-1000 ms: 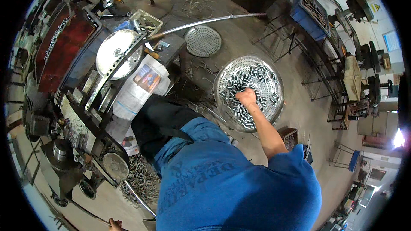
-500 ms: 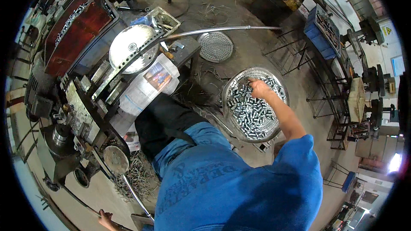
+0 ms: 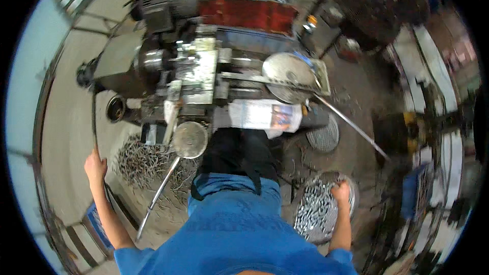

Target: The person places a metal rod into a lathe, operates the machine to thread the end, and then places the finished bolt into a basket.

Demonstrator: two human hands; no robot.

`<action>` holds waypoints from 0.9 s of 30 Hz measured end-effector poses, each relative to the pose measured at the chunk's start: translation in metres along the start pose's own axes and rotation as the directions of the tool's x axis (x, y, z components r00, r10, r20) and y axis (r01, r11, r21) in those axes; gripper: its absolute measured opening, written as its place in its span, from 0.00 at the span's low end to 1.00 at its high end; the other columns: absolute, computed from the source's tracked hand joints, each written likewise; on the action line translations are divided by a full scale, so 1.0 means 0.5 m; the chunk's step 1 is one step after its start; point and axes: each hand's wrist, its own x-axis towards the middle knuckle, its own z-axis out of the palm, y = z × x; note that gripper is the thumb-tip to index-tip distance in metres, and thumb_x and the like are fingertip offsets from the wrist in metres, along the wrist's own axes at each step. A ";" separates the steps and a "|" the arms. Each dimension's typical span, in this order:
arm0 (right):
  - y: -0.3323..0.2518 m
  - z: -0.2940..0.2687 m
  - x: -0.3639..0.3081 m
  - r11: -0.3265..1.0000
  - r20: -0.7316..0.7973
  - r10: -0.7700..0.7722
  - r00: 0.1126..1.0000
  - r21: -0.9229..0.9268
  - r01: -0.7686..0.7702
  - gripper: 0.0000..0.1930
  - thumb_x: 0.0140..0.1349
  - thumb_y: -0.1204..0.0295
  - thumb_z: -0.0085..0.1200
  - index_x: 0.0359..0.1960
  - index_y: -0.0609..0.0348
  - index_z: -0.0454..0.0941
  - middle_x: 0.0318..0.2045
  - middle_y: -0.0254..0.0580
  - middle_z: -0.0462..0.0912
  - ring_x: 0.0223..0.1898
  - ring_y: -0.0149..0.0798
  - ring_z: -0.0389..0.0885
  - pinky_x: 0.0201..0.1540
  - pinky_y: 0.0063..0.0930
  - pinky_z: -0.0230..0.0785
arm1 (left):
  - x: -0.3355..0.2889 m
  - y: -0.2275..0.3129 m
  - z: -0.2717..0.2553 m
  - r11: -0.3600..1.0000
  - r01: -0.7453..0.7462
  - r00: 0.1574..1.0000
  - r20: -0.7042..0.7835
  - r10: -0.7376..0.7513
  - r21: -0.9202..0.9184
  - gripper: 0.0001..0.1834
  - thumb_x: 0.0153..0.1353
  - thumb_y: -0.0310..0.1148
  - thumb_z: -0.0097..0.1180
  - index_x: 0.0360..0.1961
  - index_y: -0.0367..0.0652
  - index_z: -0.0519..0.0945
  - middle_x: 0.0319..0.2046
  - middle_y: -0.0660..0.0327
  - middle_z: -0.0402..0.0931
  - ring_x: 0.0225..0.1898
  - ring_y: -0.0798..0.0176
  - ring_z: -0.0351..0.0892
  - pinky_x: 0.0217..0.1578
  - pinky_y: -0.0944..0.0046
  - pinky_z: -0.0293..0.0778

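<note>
On the left, my left hand (image 3: 95,167) is closed round a long dark rod (image 3: 94,117) that runs up toward the machine's motor end. At the lower right, my right hand (image 3: 341,192) is above a round perforated metal basin (image 3: 354,201). Many short shiny metal cylinders (image 3: 316,206) fill the basin. The fingers of my right hand are curled, and motion blur hides anything in them. Ahead of me is a lathe-like machine (image 3: 201,69) with a cylindrical chuck (image 3: 153,61) at its left.
A red bin (image 3: 249,15) of metal pieces stands behind the machine. A round plate (image 3: 285,74) and newspaper (image 3: 254,114) lie at its right. A long shiny rod (image 3: 351,125) sticks out rightward. Beside my legs are a round disc (image 3: 189,140) and a heap of metal shavings (image 3: 145,163).
My view has swung left toward the machine, so the basin now appears lower right. My right hand's pointing fingers are now curled. My left hand stays on the rod and is more fully visible.
</note>
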 end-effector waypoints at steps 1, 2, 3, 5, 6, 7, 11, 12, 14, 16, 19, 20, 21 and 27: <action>-0.044 -0.027 0.026 0.996 0.010 0.019 1.000 0.092 -0.020 0.20 0.30 0.74 0.54 0.33 0.61 0.83 0.36 0.51 0.76 0.42 0.52 0.75 0.44 0.38 0.71 | -0.014 0.021 -0.038 0.999 -0.041 0.999 -0.031 0.040 -0.018 0.23 0.49 0.35 0.58 0.48 0.42 0.73 0.34 0.49 0.77 0.38 0.46 0.76 0.37 0.52 0.72; -0.117 -0.078 0.030 0.983 0.022 0.047 0.999 0.175 -0.050 0.21 0.30 0.75 0.54 0.34 0.63 0.82 0.38 0.51 0.75 0.42 0.51 0.75 0.45 0.36 0.70 | -0.025 0.071 -0.095 0.989 -0.038 0.999 -0.035 0.034 -0.140 0.21 0.51 0.35 0.57 0.48 0.44 0.74 0.32 0.50 0.78 0.36 0.47 0.77 0.36 0.54 0.73; -0.173 -0.106 0.049 0.963 0.020 -0.028 0.999 0.270 0.022 0.23 0.30 0.75 0.54 0.36 0.65 0.81 0.40 0.49 0.74 0.42 0.50 0.75 0.47 0.34 0.68 | -0.025 0.126 -0.146 0.890 -0.072 0.997 -0.036 0.063 -0.450 0.20 0.53 0.35 0.57 0.47 0.42 0.76 0.28 0.50 0.79 0.32 0.51 0.79 0.34 0.58 0.73; -0.351 -0.174 0.085 0.871 -0.115 -0.334 0.935 0.341 0.353 0.23 0.33 0.74 0.55 0.38 0.65 0.80 0.43 0.51 0.73 0.44 0.49 0.73 0.49 0.32 0.66 | -0.025 0.213 -0.184 0.591 -0.231 0.971 -0.140 0.196 -0.773 0.18 0.53 0.34 0.57 0.44 0.36 0.77 0.27 0.52 0.79 0.29 0.60 0.79 0.33 0.63 0.73; -0.448 -0.206 0.093 0.801 -0.138 -0.437 0.889 0.390 0.454 0.24 0.33 0.74 0.55 0.39 0.65 0.79 0.45 0.51 0.71 0.46 0.50 0.72 0.50 0.34 0.66 | -0.029 0.281 -0.222 0.501 -0.229 0.964 -0.123 0.235 -0.835 0.17 0.54 0.35 0.57 0.42 0.35 0.78 0.28 0.51 0.80 0.30 0.60 0.79 0.33 0.62 0.73; -0.525 -0.219 0.109 0.684 -0.172 -0.582 0.795 0.426 0.592 0.25 0.34 0.73 0.56 0.41 0.64 0.78 0.46 0.53 0.71 0.48 0.52 0.70 0.51 0.36 0.65 | -0.036 0.331 -0.238 0.458 -0.312 0.935 -0.185 0.301 -0.832 0.17 0.54 0.37 0.57 0.40 0.35 0.79 0.27 0.50 0.79 0.29 0.58 0.80 0.33 0.62 0.73; -0.829 -0.303 0.097 0.302 -0.209 -0.899 0.386 0.344 0.889 0.28 0.35 0.71 0.58 0.45 0.62 0.74 0.50 0.58 0.67 0.51 0.57 0.68 0.53 0.39 0.64 | -0.051 0.493 -0.294 0.361 -0.538 0.766 -0.263 0.586 -0.762 0.20 0.57 0.51 0.51 0.28 0.43 0.81 0.22 0.52 0.77 0.27 0.47 0.78 0.28 0.53 0.72; -0.884 -0.329 0.084 0.200 -0.221 -0.929 0.298 0.378 0.904 0.26 0.35 0.72 0.58 0.44 0.62 0.74 0.49 0.57 0.67 0.50 0.58 0.68 0.52 0.40 0.65 | -0.050 0.516 -0.276 0.302 -0.556 0.728 -0.279 0.626 -0.774 0.22 0.57 0.52 0.50 0.26 0.43 0.81 0.20 0.52 0.77 0.26 0.46 0.77 0.27 0.52 0.72; -0.971 -0.385 0.052 0.131 -0.186 -0.963 0.195 0.307 0.943 0.25 0.34 0.73 0.58 0.41 0.65 0.75 0.47 0.56 0.67 0.48 0.57 0.68 0.50 0.41 0.66 | -0.060 0.526 -0.264 0.271 -0.550 0.730 -0.297 0.616 -0.790 0.23 0.58 0.52 0.50 0.24 0.42 0.81 0.18 0.51 0.75 0.23 0.46 0.76 0.26 0.52 0.70; -1.002 -0.388 0.046 0.046 -0.185 -0.978 0.100 0.279 0.959 0.24 0.33 0.75 0.57 0.39 0.67 0.75 0.45 0.56 0.67 0.47 0.56 0.68 0.48 0.40 0.67 | -0.063 0.507 -0.247 0.215 -0.530 0.732 -0.315 0.604 -0.820 0.24 0.58 0.53 0.49 0.23 0.41 0.80 0.17 0.51 0.74 0.22 0.46 0.76 0.23 0.52 0.69; -1.034 -0.384 0.037 -0.034 -0.191 -0.981 0.020 0.277 0.960 0.23 0.32 0.76 0.56 0.37 0.68 0.75 0.45 0.55 0.68 0.47 0.54 0.69 0.48 0.38 0.67 | -0.063 0.475 -0.231 0.096 -0.433 0.756 -0.303 0.581 -0.896 0.22 0.58 0.49 0.51 0.22 0.38 0.79 0.14 0.53 0.72 0.17 0.52 0.72 0.20 0.58 0.66; -1.042 -0.383 0.038 -0.047 -0.192 -0.981 0.007 0.275 0.960 0.23 0.32 0.76 0.56 0.37 0.68 0.75 0.45 0.55 0.68 0.47 0.54 0.69 0.48 0.38 0.68 | -0.060 0.471 -0.224 0.056 -0.391 0.764 -0.290 0.577 -0.919 0.22 0.58 0.48 0.52 0.21 0.38 0.78 0.13 0.53 0.71 0.16 0.54 0.71 0.19 0.59 0.65; -1.051 -0.384 0.039 -0.062 -0.200 -0.980 -0.006 0.271 0.961 0.23 0.32 0.76 0.56 0.37 0.68 0.76 0.45 0.55 0.68 0.47 0.54 0.69 0.47 0.38 0.68 | -0.059 0.465 -0.218 0.043 -0.374 0.784 -0.291 0.548 -0.926 0.20 0.58 0.45 0.53 0.22 0.37 0.78 0.12 0.55 0.70 0.14 0.61 0.68 0.18 0.63 0.63; -1.088 -0.390 0.061 -0.157 -0.243 -0.966 -0.092 0.265 0.951 0.22 0.32 0.76 0.56 0.37 0.65 0.77 0.43 0.52 0.73 0.42 0.52 0.73 0.44 0.38 0.70 | -0.036 0.433 -0.236 -0.002 -0.256 0.760 -0.203 0.617 -0.967 0.19 0.59 0.43 0.53 0.26 0.34 0.80 0.15 0.59 0.74 0.19 0.72 0.72 0.21 0.67 0.67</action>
